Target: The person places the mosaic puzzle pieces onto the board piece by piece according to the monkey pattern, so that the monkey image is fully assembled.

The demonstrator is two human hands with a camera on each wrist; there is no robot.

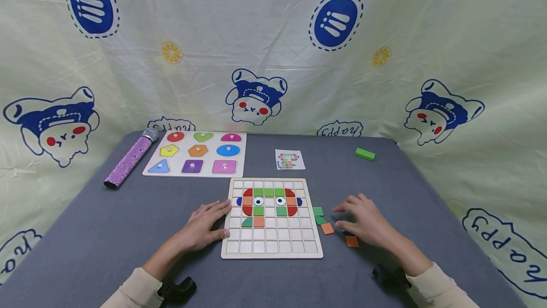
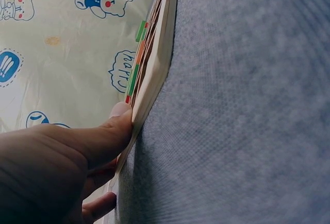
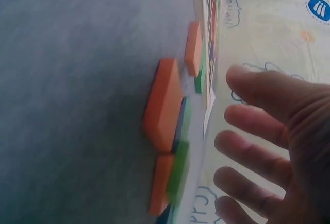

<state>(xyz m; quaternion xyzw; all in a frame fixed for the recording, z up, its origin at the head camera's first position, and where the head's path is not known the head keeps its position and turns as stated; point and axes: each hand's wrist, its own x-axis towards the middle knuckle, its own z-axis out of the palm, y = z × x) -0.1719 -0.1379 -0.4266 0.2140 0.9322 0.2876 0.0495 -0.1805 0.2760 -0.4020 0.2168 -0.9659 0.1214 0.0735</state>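
A white grid board [image 1: 282, 247] lies in front of me, with coloured tiles and two eye pieces set in a face-like pattern on its upper part. Against its left edge rests my left hand [image 1: 205, 225], fingers loosely extended; the left wrist view shows the thumb [image 2: 121, 113] on the board's rim. My right hand [image 1: 365, 220] hovers with spread fingers over loose tiles right of the board, holding nothing. Among these are an orange tile [image 1: 327, 228], a green tile [image 1: 318, 211] and another orange tile [image 1: 352, 241]; the hand hides part of the pile.
Behind the board lies a small picture card [image 1: 290, 160]. A shape puzzle board [image 1: 207, 167] and a glittery purple microphone [image 1: 132, 160] are at the back left. One green block [image 1: 365, 154] sits at the back right. A printed curtain [image 1: 273, 28] stands behind the table.
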